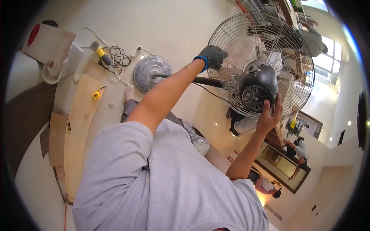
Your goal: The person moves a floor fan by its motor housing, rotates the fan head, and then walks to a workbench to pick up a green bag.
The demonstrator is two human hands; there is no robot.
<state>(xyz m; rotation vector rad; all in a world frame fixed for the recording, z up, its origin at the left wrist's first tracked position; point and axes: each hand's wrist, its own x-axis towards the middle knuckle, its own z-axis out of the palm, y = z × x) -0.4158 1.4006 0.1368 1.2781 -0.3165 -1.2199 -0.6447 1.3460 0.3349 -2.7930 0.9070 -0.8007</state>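
Note:
A large black pedestal fan (259,86) with a round wire guard fills the upper right. My left hand (213,57), in a dark glove with a blue cuff, has its fingers curled at the near edge of the guard (227,36). My bare right hand (269,117) rests against the lower side of the motor housing, thumb and fingers stretched out. A dark pole (208,81) runs from the motor to a dusty round base (144,71) on the floor. My left forearm hides part of the pole.
A yellow-and-black power tool (101,53) with a coiled cord lies near a power strip (135,52). A yellow tape measure (96,95) sits on a curved wooden panel (83,127). A bucket (65,65) stands at the left. Several people work beyond the fan, including one person (298,152).

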